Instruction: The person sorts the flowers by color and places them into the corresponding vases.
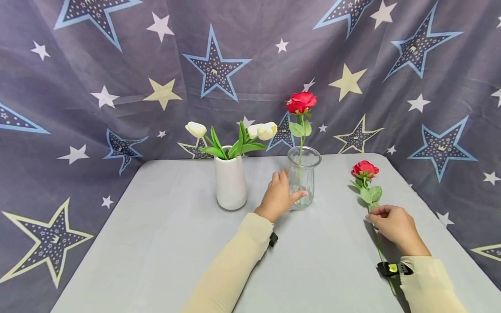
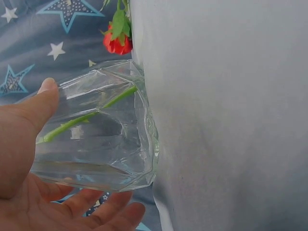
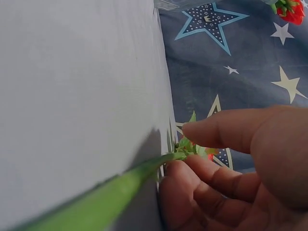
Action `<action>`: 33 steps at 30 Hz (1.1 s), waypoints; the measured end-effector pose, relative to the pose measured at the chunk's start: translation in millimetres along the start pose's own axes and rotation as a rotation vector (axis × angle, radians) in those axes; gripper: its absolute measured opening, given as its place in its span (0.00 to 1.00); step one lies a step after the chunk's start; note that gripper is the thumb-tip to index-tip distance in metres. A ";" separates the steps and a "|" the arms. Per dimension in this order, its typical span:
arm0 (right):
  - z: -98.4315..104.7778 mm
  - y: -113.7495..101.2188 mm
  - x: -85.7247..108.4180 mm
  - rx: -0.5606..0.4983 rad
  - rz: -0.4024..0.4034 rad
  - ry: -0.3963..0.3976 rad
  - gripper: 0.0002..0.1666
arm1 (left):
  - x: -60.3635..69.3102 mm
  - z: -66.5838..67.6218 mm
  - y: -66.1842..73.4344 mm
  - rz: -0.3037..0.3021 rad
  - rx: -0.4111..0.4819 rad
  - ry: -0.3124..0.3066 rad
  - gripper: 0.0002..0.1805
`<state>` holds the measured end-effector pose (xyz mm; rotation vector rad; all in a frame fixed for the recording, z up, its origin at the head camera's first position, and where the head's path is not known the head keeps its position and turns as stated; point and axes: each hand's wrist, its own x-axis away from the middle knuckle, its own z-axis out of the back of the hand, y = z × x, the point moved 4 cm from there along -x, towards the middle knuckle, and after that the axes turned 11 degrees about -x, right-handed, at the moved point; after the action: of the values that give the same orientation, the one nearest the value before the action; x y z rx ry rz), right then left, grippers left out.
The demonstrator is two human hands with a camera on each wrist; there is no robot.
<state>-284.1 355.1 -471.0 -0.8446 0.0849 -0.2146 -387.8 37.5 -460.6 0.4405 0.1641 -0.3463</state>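
A clear glass vase (image 1: 307, 180) stands on the table with one upright red rose (image 1: 301, 103) in it; its green stem (image 2: 91, 115) shows through the glass. My left hand (image 1: 277, 198) is at the vase's left side, thumb across its front and fingers spread along the other side. Whether the fingers touch the glass is hard to tell. A second red rose (image 1: 365, 169) lies on the table at the right. Over its stem (image 1: 377, 241) is my right hand (image 1: 397, 226), fingertips beside the stem and the thumb (image 3: 211, 130) apart from it.
A white vase (image 1: 231, 184) holding several white tulips (image 1: 267, 130) stands left of the glass vase. The grey-white tabletop (image 1: 164, 243) reaches back to a grey curtain (image 1: 250, 26) printed with stars.
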 end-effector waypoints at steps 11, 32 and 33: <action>-1.0 5.5 -1.1 -0.014 -0.080 -0.028 0.21 | -0.4 -1.7 -1.3 0.000 0.005 0.010 0.55; 0.1 6.8 2.5 0.002 -0.102 -0.061 0.18 | -0.6 -0.2 1.0 -0.001 0.025 -0.006 0.56; 0.2 7.4 3.2 0.003 -0.101 -0.059 0.18 | -0.6 -0.6 1.2 -0.001 0.026 -0.008 0.56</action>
<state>-279.8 359.3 -476.4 -0.8526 -0.0131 -0.2845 -388.0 39.0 -460.5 0.4647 0.1526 -0.3516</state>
